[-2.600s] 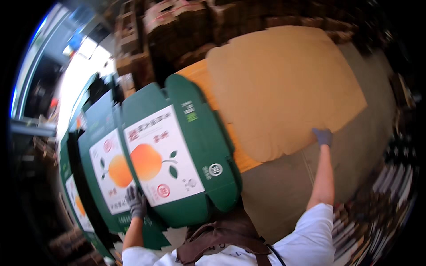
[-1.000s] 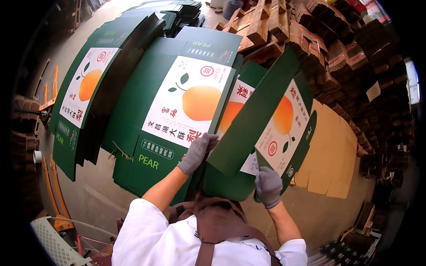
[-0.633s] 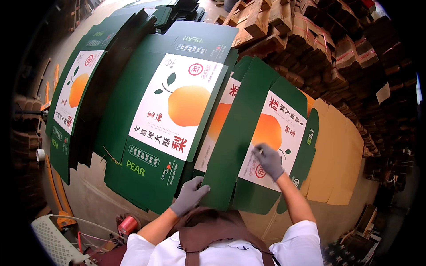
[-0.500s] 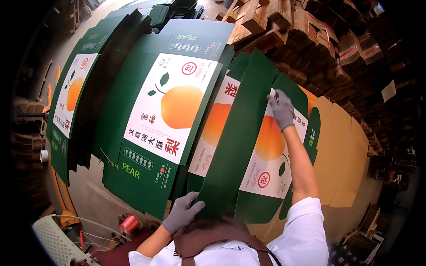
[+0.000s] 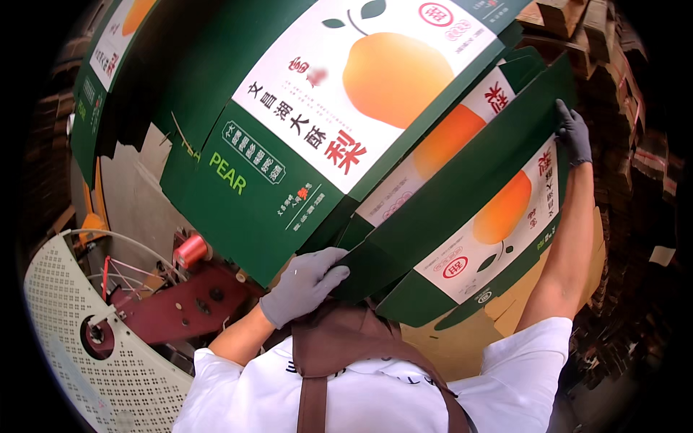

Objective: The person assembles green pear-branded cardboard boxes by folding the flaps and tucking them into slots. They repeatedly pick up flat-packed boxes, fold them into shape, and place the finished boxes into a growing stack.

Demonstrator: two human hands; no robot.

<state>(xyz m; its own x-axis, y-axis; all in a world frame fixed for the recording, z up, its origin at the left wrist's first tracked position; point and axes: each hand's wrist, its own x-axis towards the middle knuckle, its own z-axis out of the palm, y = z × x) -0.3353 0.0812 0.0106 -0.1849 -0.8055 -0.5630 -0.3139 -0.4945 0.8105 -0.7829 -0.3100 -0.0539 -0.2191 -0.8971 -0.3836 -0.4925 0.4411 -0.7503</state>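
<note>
A partly folded green carton [image 5: 462, 191] with a white panel and an orange pear print lies slantwise across the front of me. At its near left corner, my left hand [image 5: 303, 285] in a grey glove pinches the edge between thumb and fingers. My right hand [image 5: 574, 135], also gloved in grey, is closed round the carton's far right end, its arm reaching along the printed side. Some of the right fingers are hidden by the cardboard. Just left of the carton lies a stack of flat green pear cartons [image 5: 289, 195], close to my left hand.
At the lower left stands a machine with a white perforated guard [image 5: 79, 325], a dark red body [image 5: 195, 310] and a red spool [image 5: 191, 251]. Plain brown cardboard [image 5: 462, 343] lies beneath the held carton. Another carton stack [image 5: 108, 58] is at far left, wooden pallets [image 5: 570, 18] at upper right.
My right hand has gone from the printed panel to the carton's far end. The carton now lies at a flatter slant, swung to the right. The whole view has shifted, showing more of the machine.
</note>
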